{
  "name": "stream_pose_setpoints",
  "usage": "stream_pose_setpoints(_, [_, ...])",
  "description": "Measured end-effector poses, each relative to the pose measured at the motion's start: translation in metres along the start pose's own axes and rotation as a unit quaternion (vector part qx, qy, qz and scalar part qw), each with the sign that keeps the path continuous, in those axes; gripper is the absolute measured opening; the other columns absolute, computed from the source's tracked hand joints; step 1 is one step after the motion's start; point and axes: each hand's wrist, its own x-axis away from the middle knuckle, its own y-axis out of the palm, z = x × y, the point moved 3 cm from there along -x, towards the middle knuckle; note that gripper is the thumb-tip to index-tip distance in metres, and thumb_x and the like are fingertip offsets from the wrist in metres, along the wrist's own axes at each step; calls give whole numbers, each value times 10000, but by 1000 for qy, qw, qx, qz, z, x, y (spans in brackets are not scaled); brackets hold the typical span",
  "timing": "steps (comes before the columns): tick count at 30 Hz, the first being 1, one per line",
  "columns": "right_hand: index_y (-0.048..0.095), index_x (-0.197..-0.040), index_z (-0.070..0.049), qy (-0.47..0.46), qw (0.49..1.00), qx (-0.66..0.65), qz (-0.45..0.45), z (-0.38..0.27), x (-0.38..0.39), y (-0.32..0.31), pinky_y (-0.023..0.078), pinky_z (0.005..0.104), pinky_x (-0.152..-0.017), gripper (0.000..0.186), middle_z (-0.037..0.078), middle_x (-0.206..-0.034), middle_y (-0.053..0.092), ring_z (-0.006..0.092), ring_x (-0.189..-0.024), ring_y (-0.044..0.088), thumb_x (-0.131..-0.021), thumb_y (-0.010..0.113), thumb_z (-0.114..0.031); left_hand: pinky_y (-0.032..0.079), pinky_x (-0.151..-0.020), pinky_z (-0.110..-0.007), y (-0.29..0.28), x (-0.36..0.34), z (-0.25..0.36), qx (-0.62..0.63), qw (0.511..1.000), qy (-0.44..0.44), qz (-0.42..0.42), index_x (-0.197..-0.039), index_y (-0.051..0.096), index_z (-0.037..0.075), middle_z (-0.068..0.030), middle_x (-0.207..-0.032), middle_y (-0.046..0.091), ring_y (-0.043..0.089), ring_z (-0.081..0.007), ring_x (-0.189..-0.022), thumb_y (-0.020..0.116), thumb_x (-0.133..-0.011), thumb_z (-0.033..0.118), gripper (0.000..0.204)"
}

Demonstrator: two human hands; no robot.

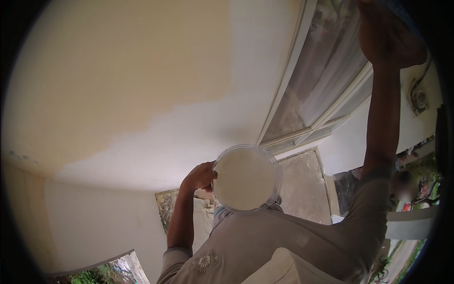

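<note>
A round tub (pixel 247 178) with a clear rim, filled with off-white paint, is in front of my body. My left hand (pixel 201 176) grips its left side, fingers round the rim. High at the upper right, my right arm is stretched up, and my right hand (pixel 390 40) looks curled beside the window. Its fingertips run into the dark picture edge, so whatever it holds is hidden. Ahead is a wall (pixel 123 61) with a yellowish-cream coat over part of it; the paler white area (pixel 189 132) borders it along an uneven line.
A light-framed window (pixel 321 71) with glass panes stands to the right of the wall. Below lies a dusty grey floor (pixel 307 182), with a stained sheet (pixel 203 215) beside my left arm. Greenery (pixel 101 277) shows past an opening at lower left. A round fixture (pixel 418 98) is at far right.
</note>
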Motion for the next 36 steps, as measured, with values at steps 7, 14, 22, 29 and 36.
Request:
stream_pose_setpoints(7, [621,-1124,-56,77,977,73,-187,-90,58,23,739,415,-821,329,232,-1195,790,373,-1093,831,-940,879,-144,600,-542,-374,1,3,-4,33,999,0,8,-1336,666,-69,-171,-856,769,758,-242,-570,541,-940,43,430])
stream_pose_setpoints(14, [564,-1178,-62,138,951,-62,-269,-180,154,40,741,486,-856,291,302,-1251,756,466,-1117,808,-1025,779,-185,603,-539,-374,0,4,-7,30,999,1,18,-1300,690,-79,-182,-848,767,770,-252,-585,544,-921,41,423])
stream_pose_setpoints(22, [642,-1182,-54,189,937,-106,-273,-141,121,33,744,426,-806,267,225,-1213,801,388,-1090,836,-985,809,-121,621,-598,-386,0,-1,-5,16,1000,9,13,-1308,701,-63,-178,-900,792,772,-246,-592,547,-929,55,426])
stream_pose_setpoints(29, [723,-1312,-77,137,967,43,-209,-43,34,-17,724,346,-878,397,167,-1249,834,305,-1106,841,-947,876,-110,621,-568,-384,-2,3,-3,19,1000,13,9,-1320,697,-51,-177,-940,793,769,-249,-594,586,-946,73,409])
stream_pose_setpoints(36, [650,-1240,-64,98,976,41,-192,-91,77,4,749,428,-878,296,214,-1298,792,387,-1186,807,-993,808,-107,632,-597,-386,0,5,-2,19,1000,-6,17,-1386,675,-29,-178,-906,801,771,-242,-585,548,-961,42,450])
